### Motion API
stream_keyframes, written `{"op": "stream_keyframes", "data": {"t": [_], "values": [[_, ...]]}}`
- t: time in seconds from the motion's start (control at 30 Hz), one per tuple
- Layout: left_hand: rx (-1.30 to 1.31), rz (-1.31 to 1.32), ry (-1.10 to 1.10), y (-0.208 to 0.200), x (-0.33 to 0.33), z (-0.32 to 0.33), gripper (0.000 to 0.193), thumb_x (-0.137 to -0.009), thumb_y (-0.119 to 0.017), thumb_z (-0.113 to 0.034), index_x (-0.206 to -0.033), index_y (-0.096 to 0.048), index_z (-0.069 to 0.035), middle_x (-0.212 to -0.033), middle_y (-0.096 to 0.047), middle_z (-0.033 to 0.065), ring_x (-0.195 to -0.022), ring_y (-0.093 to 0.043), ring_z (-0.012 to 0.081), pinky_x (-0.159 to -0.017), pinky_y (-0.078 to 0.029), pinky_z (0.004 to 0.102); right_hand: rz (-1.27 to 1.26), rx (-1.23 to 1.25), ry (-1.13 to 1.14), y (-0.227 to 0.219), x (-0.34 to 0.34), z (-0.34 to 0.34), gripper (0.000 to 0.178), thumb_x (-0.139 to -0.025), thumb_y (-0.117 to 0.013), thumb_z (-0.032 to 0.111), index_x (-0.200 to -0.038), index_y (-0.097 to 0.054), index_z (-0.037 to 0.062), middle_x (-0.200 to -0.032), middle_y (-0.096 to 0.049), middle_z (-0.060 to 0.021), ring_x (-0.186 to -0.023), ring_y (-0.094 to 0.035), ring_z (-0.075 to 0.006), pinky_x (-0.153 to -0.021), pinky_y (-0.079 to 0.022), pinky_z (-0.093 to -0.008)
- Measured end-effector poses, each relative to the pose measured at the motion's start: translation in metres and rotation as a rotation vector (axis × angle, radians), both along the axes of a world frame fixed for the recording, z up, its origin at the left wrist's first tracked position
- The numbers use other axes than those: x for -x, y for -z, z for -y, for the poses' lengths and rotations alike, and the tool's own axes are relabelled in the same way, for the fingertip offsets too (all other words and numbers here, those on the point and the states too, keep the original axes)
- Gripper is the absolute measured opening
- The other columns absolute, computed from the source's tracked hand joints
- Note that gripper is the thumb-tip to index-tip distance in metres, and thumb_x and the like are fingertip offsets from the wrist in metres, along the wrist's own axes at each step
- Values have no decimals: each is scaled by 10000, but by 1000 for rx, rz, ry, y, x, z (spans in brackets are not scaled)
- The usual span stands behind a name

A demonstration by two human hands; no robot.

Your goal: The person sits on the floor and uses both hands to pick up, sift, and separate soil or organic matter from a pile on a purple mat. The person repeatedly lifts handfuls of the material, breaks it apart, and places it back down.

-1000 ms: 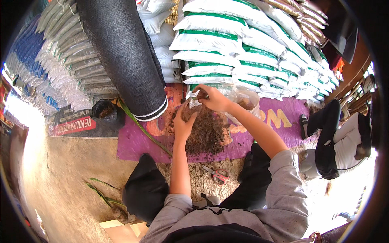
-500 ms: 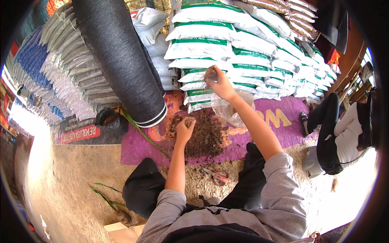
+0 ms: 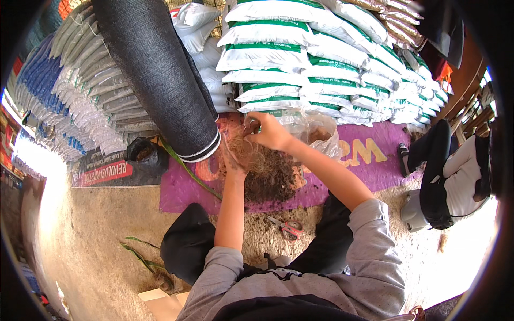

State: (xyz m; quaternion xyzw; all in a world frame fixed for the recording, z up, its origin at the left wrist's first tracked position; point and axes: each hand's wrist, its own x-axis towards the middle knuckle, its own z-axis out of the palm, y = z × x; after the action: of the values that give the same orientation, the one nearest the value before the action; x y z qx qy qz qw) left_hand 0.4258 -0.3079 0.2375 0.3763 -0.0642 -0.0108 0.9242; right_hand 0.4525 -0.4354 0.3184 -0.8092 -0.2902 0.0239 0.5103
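A tangled clump of thin brown fibre [image 3: 249,152] rests against the palm of my left hand [image 3: 233,160], whose fingers curve up along its left side. Over the top of the clump, my right hand [image 3: 269,131] has its fingers curled together, its thumb by the strands. What the right fingers pinch is hidden. Below both hands lies a heap of dark soil [image 3: 270,184] on a purple printed banner [image 3: 342,176]. Just right of the soil and beyond my right forearm stands a clear plastic bag [image 3: 324,138] with brown material inside.
Red-handled scissors [image 3: 290,230] lie on the floor between my legs. A black pot-like bag [image 3: 143,152], a long green leaf [image 3: 184,167] and a black mesh roll [image 3: 160,80] are at left. White-and-green sacks [image 3: 267,56] are stacked ahead. Another person [image 3: 455,176] sits at right.
My right hand has come down and left from in front of the sacks to the left hand. The left hand has shifted slightly up and turned, and the fibre clump now shows between them.
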Motion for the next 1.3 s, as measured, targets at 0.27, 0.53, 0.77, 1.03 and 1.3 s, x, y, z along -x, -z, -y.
{"op": "stream_keyframes", "data": {"t": [0.27,0.53,0.77,1.03,1.3], "values": [[47,-196,30,-8,11,-11,392,-854,-530,-187,-1211,-450,-46,-1144,-527,108,-977,-551,212,-791,-498,345,321,130,-29,21,-4,2,292,-660,-664,83,-936,-605,7,-986,-557,-152,-904,-552,-290,-758,-450,-338],[559,49,68,6,-1,-29,372,-851,-416,56,-1222,-400,35,-1174,-515,125,-1041,-532,207,-891,-466,320,-1075,-408,306,56,31,0,616,-837,-452,506,-1253,-390,56,-1241,-465,-115,-1079,-492,-270,-908,-384,-459],[290,-3,-159,6,5,-19,361,-868,-421,24,-1227,-399,17,-1187,-498,139,-1058,-522,224,-891,-469,353,-1096,-375,79,13,53,-1,535,-815,-549,388,-1192,-441,25,-1157,-509,-126,-1055,-508,-221,-860,-438,-382],[287,-33,-259,10,-2,-29,365,-881,-402,8,-1246,-380,4,-1217,-467,138,-1094,-491,232,-926,-439,376,-993,-494,69,78,21,22,269,-773,-622,104,-1024,-559,31,-941,-596,-41,-814,-574,-148,-744,-484,-296],[293,32,-221,13,1,-34,409,-876,-425,-5,-1275,-335,4,-1249,-432,134,-1105,-480,225,-934,-429,364,-948,-466,210,86,13,19,351,-828,-555,268,-1113,-547,64,-1091,-558,-62,-1021,-493,-177,-890,-382,-338]]}}
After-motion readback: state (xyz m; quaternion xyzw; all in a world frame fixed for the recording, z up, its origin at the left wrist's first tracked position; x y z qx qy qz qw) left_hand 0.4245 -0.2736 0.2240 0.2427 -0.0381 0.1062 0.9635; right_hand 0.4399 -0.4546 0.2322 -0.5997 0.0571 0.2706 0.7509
